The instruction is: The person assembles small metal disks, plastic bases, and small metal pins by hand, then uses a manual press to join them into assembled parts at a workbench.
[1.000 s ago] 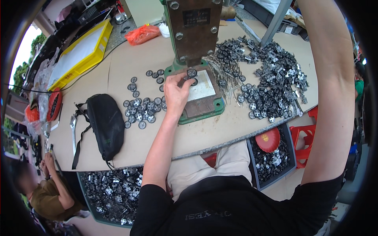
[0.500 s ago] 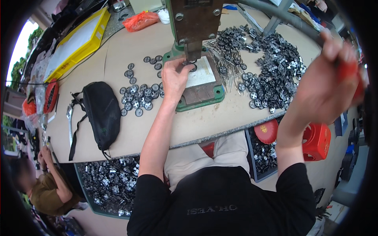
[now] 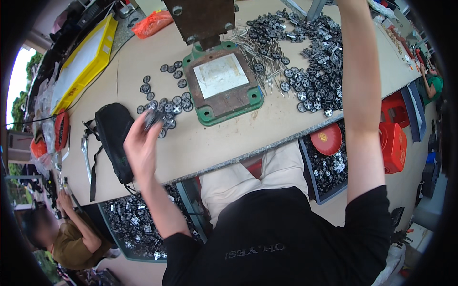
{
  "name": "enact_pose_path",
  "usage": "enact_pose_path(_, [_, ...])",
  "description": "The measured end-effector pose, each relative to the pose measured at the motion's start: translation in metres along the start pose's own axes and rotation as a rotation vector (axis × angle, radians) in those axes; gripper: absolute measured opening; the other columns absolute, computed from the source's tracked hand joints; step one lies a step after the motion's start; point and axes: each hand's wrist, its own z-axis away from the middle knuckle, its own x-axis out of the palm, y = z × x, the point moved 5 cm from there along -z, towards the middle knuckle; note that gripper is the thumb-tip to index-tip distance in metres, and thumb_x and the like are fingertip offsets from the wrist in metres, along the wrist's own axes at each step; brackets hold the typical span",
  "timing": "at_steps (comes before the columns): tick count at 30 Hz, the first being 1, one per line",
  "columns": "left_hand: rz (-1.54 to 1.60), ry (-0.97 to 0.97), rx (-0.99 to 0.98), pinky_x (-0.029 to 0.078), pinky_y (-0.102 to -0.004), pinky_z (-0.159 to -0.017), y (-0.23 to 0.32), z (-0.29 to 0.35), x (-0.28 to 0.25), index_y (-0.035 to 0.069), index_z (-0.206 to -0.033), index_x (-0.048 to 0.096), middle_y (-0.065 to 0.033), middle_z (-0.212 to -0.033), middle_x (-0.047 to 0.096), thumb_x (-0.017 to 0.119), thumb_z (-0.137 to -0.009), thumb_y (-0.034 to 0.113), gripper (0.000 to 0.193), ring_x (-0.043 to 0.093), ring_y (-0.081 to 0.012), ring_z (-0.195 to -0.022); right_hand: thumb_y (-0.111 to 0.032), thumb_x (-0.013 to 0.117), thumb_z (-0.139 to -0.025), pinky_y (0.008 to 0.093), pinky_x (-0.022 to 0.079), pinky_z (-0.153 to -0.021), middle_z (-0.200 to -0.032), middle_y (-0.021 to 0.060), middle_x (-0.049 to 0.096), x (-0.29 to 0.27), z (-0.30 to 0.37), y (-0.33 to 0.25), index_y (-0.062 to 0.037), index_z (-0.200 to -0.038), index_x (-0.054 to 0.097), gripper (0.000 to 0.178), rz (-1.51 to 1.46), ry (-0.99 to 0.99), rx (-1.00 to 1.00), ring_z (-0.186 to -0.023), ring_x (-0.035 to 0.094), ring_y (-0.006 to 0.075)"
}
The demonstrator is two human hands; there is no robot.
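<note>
My left hand [image 3: 141, 145] is over the table, left of the press, its thumb and fingers pinched on a small black wheel piece [image 3: 152, 117], blurred by motion. Beneath and beyond it lie several loose black wheels [image 3: 176, 108] with silvery spokes. The green press base [image 3: 208, 117] bears a brown block with a white plate [image 3: 221, 76]; no wheel shows on that plate. Above it stands the brown press head [image 3: 200, 19]. My right forearm [image 3: 362, 95] stretches past the top edge, so the hand is out of sight.
Thin metal pins [image 3: 273, 78], more wheels [image 3: 312, 90] and a heap of black parts [image 3: 319, 47] lie right of the press. A black pouch [image 3: 114, 138] is at left. Bins of parts [image 3: 138, 229] sit below the table edge. A co-worker [image 3: 76, 238] sits at lower left.
My left hand has moved from the press plate leftward and nearer, carrying the wheel piece. My right arm has swung up and forward, its hand leaving the picture. The whole view has shifted.
</note>
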Motion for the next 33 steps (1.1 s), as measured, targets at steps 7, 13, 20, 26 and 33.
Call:
enact_pose_path(7, [-0.682,0.198,-0.449,0.043,-0.0229,-0.073,0.007,0.130,-0.138,-0.003,-0.111,0.057,-0.0082,-0.094,0.062,0.067,-0.074,0.003,0.039,0.056,-0.0108,-0.083,-0.020,0.060,-0.081,0.0289,0.046,-0.065,-0.081,0.0111,0.066,-0.024,0.201,0.080,-0.0011,-0.094,0.064,0.024,0.291,-0.577,0.502,-0.070,0.059,0.0154])
enact_pose_path(13, [-0.935,0.165,-0.238,0.044,-0.0292,-0.072,0.026,0.136,-0.113,0.001,-0.110,0.060,-0.0118,-0.097,0.064,0.070,-0.071,0.008,0.041,0.058,-0.0172,-0.085,-0.010,0.059,-0.079,0.0324,0.044,-0.063,-0.079,0.0117,0.061,-0.001,0.234,0.099,0.0015,-0.088,0.061,0.015,0.399,-0.752,0.598,-0.068,0.057,0.0211])
enact_pose_path(20, [-0.552,0.109,-0.042,0.044,-0.0243,-0.058,-0.013,0.030,0.001,0.000,-0.099,0.064,-0.0080,-0.080,0.063,0.069,-0.074,0.011,0.028,0.057,-0.0106,-0.069,-0.005,0.058,-0.076,0.0363,0.044,-0.073,-0.089,0.0129,0.058,0.009,0.243,0.101,0.0000,-0.091,0.058,0.015,0.545,-0.910,0.567,-0.084,0.057,0.0284])
enact_pose_path(26, [-0.829,0.103,0.233,0.047,-0.0297,-0.058,-0.029,-0.001,0.050,0.000,-0.094,0.062,-0.0101,-0.079,0.058,0.072,-0.066,0.007,0.031,0.055,-0.0190,-0.063,-0.005,0.059,-0.075,0.0355,0.043,-0.070,-0.085,0.0130,0.057,0.006,0.236,0.110,0.0009,-0.086,0.057,0.012,0.505,-0.991,0.540,-0.078,0.056,0.0277])
enact_pose_path(33, [-0.690,0.099,0.074,0.045,-0.0279,-0.058,-0.040,-0.003,0.045,0.001,-0.098,0.062,-0.0083,-0.080,0.056,0.068,-0.069,0.002,0.030,0.052,-0.0163,-0.060,-0.007,0.055,-0.079,0.0369,0.042,-0.070,-0.081,0.0125,0.055,0.005,0.237,0.119,0.0006,-0.080,0.053,0.008,0.416,-1.068,0.359,-0.079,0.054,0.0309])
